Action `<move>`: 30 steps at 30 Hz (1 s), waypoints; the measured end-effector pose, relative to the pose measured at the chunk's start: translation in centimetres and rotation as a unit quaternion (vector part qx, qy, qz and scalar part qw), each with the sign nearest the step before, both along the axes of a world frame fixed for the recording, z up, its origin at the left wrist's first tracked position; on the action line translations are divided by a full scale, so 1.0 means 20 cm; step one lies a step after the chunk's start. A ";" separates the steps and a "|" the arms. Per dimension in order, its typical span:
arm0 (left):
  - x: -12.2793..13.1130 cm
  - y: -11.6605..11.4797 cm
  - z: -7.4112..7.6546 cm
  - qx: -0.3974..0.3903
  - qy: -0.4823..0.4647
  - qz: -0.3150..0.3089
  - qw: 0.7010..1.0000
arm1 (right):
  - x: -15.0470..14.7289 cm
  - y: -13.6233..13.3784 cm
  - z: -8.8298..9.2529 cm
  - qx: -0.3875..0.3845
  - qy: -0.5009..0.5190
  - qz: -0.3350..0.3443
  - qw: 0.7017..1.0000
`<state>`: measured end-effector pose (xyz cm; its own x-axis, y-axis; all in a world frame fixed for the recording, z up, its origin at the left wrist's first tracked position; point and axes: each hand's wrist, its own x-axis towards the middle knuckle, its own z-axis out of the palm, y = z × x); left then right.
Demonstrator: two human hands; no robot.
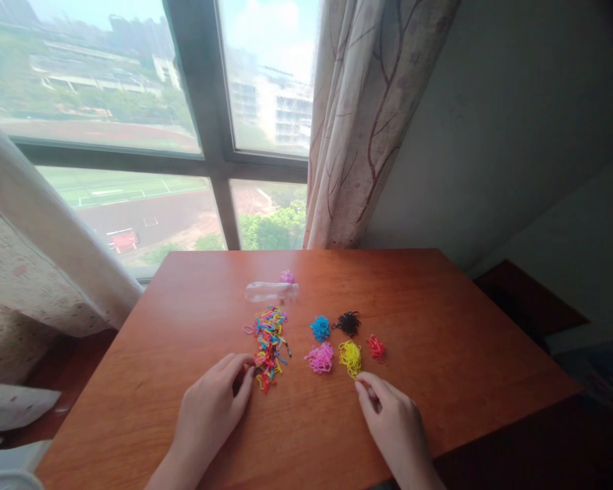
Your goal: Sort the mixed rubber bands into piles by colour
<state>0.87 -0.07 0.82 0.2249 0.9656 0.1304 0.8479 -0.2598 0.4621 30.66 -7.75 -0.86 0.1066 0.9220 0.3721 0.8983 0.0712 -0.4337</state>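
A mixed pile of small coloured rubber bands (272, 340) lies on the wooden table, left of the middle. My left hand (217, 395) is at its left edge, thumb and index fingertips close together; whatever they pinch is too small to make out. To the right are sorted heaps: blue bands (320, 328), black bands (348, 323), pink bands (320, 358), yellow bands (350, 357) and red bands (376, 348). Against the near edge of the yellow heap, my right hand (391, 415) pinches what looks like a yellow rubber band.
Behind the mixed pile, a clear plastic bottle (268, 292) lies on its side, with a purple object (287, 276) just beyond its neck. The wooden table (388, 286) reaches to the window (217, 136) and curtain (362, 122). A pale object (10, 463) shows at bottom left.
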 end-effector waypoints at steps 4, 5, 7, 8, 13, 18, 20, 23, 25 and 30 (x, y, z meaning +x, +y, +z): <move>0.00 0.00 0.01 0.006 0.001 0.002 1.000 | 0.05 0.01 0.00 0.000 -0.030 0.003 1.000; 0.00 0.01 0.01 0.006 0.001 0.001 1.000 | 0.05 0.02 0.00 -0.002 -0.037 0.004 0.999; 0.00 0.01 0.01 0.009 0.000 0.000 1.000 | 0.04 0.04 0.00 -0.010 -0.048 0.003 0.999; 0.00 0.01 0.01 0.012 -0.001 -0.001 1.000 | 0.04 0.04 0.00 -0.015 -0.053 0.002 0.999; 0.01 0.01 0.02 0.035 -0.006 -0.001 0.999 | 0.05 0.05 0.01 -0.025 -0.057 -0.028 0.998; 0.00 0.00 0.02 0.036 -0.017 0.013 0.999 | -0.01 0.03 0.02 -0.006 -0.010 -0.030 0.999; 0.00 -0.01 0.02 0.030 -0.032 -0.012 0.999 | -0.08 0.03 0.02 -0.011 0.025 0.006 1.000; 0.00 -0.04 0.01 0.028 -0.035 -0.056 0.997 | -0.21 0.04 0.02 -0.033 0.060 0.063 0.996; 0.00 -0.05 0.01 0.029 -0.025 -0.069 0.997 | -0.30 0.05 0.02 -0.040 0.072 0.084 0.993; 0.00 -0.05 0.00 0.017 -0.022 -0.080 0.996 | -0.45 0.08 0.04 -0.056 0.074 0.119 0.989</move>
<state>0.92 -1.12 0.85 0.3699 0.9124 0.1755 0.7736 -0.4070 0.4857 21.68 -6.10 -0.08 -0.0726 0.9619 0.2636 0.7876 0.2175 -0.5765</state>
